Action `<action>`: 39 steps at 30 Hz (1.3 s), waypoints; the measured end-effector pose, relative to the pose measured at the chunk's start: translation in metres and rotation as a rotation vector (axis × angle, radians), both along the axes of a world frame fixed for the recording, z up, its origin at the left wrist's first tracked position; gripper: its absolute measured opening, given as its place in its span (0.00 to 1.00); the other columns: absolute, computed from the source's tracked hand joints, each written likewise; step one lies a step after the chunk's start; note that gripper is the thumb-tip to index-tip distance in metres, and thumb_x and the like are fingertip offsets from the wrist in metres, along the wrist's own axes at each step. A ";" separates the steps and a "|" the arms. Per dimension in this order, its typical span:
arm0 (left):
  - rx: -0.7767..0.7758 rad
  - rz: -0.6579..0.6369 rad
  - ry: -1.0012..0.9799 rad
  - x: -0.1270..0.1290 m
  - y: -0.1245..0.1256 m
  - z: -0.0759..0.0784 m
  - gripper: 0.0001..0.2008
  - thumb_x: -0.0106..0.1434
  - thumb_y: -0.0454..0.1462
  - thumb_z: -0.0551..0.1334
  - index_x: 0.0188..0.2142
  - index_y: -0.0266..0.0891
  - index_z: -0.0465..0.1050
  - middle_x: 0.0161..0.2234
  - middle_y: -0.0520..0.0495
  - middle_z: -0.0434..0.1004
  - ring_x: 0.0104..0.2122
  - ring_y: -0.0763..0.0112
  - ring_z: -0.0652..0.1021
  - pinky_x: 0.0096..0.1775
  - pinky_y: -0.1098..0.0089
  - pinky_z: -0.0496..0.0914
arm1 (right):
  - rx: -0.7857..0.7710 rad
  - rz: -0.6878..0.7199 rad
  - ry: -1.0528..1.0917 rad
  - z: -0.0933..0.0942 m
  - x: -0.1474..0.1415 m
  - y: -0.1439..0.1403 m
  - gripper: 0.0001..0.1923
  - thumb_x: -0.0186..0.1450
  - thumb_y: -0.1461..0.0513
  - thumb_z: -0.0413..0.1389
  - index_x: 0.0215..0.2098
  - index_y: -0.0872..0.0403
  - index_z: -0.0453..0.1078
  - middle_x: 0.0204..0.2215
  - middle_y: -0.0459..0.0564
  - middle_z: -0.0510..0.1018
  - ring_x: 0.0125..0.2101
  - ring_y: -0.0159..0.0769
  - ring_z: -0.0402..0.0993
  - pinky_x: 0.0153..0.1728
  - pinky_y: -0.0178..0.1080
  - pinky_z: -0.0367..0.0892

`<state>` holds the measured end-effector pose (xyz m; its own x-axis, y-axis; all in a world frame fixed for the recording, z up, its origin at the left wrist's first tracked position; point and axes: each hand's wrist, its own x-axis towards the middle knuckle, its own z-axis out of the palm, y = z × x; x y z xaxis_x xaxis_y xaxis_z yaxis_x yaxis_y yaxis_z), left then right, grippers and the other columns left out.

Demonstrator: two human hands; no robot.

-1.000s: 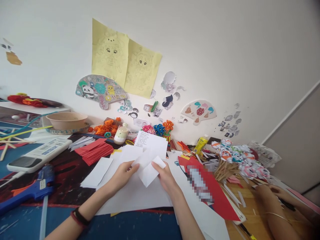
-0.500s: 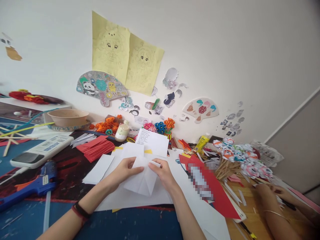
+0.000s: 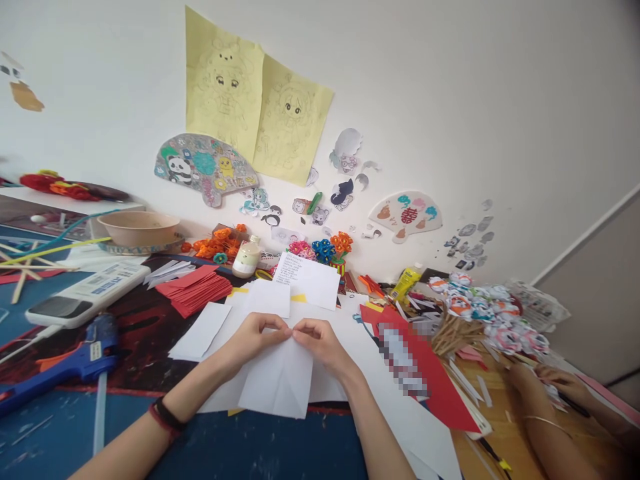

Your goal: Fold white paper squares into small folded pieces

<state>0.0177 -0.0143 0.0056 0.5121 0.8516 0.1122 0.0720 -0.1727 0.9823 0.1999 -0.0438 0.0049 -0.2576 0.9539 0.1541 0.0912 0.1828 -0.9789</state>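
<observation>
Soft, even daylight filled the scene, with no glare and only faint shadows under the hands. Everything around the pinch point stayed crisp. Far from it, the wide lens bent the edges, the far-left corner smeared, and a pixelated patch (image 3: pixel 400 357) sat just to its right.

Blue table (image 3: pixel 280 453) is buried: white paper (image 3: pixel 200 331), red paper stack (image 3: pixel 195 293), glue gun (image 3: pixel 65 363) at left, bowl (image 3: pixel 137 229) far back.

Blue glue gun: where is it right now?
Head view, far left: the blue glue gun lies on the dark mat just below the white remote, apart from the left hand at the folded white paper.
</observation>
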 end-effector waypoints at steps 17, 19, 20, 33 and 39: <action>0.180 0.152 -0.035 0.005 -0.005 0.000 0.15 0.56 0.47 0.60 0.28 0.37 0.76 0.30 0.47 0.78 0.32 0.64 0.74 0.36 0.69 0.66 | -0.022 -0.046 0.123 -0.007 -0.003 0.003 0.10 0.57 0.55 0.59 0.27 0.55 0.73 0.25 0.45 0.74 0.26 0.33 0.67 0.29 0.34 0.60; 0.145 0.154 -0.033 0.004 -0.004 0.001 0.16 0.55 0.48 0.60 0.29 0.36 0.76 0.29 0.47 0.78 0.31 0.65 0.74 0.33 0.70 0.66 | 0.021 -0.072 0.073 -0.004 0.000 0.003 0.10 0.58 0.55 0.58 0.28 0.54 0.73 0.26 0.45 0.74 0.28 0.34 0.68 0.30 0.34 0.61; 0.114 0.159 -0.024 0.004 -0.002 0.001 0.17 0.55 0.49 0.60 0.29 0.36 0.76 0.28 0.47 0.78 0.29 0.65 0.74 0.31 0.71 0.66 | 0.045 -0.096 0.047 -0.003 0.003 0.004 0.11 0.58 0.55 0.58 0.28 0.54 0.73 0.26 0.46 0.74 0.29 0.34 0.68 0.30 0.34 0.61; 0.163 0.413 0.086 0.002 0.013 -0.039 0.19 0.53 0.51 0.60 0.29 0.36 0.77 0.24 0.48 0.78 0.26 0.65 0.74 0.28 0.72 0.64 | -0.055 -0.191 0.112 -0.042 0.015 0.027 0.13 0.51 0.55 0.64 0.26 0.57 0.75 0.25 0.49 0.78 0.26 0.37 0.71 0.28 0.36 0.62; 0.160 0.432 0.039 -0.001 0.015 -0.038 0.19 0.54 0.51 0.59 0.30 0.36 0.76 0.29 0.46 0.79 0.29 0.63 0.75 0.29 0.71 0.65 | -0.043 -0.232 0.153 -0.035 0.015 0.024 0.16 0.52 0.53 0.63 0.29 0.57 0.75 0.27 0.50 0.79 0.29 0.39 0.73 0.33 0.38 0.65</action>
